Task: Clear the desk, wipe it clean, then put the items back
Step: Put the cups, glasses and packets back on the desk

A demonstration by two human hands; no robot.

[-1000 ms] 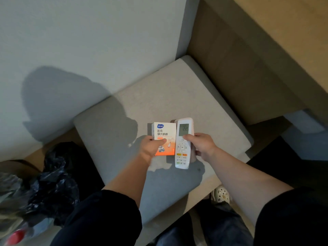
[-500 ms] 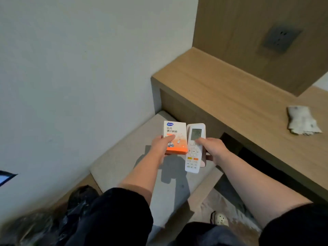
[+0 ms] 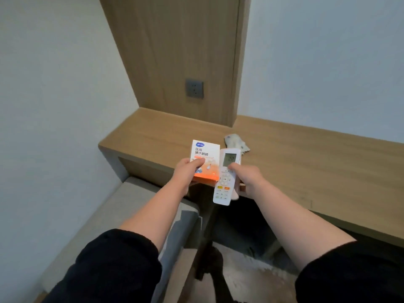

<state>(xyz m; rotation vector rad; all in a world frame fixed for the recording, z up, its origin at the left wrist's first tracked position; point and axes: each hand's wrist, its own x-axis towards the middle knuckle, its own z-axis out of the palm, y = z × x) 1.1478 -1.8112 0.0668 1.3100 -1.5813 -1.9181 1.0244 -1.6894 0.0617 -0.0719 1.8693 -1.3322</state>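
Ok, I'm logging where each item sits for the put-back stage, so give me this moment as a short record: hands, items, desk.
left hand: grips the orange-and-white box, thumb on its front
right hand: holds the white remote, thumb just below its screen
remote display: reads 22
items: side by side, in the air at the desk's near edge
desk: wooden top; a crumpled cloth lies on it behind the remote
stage: neither item set down yet
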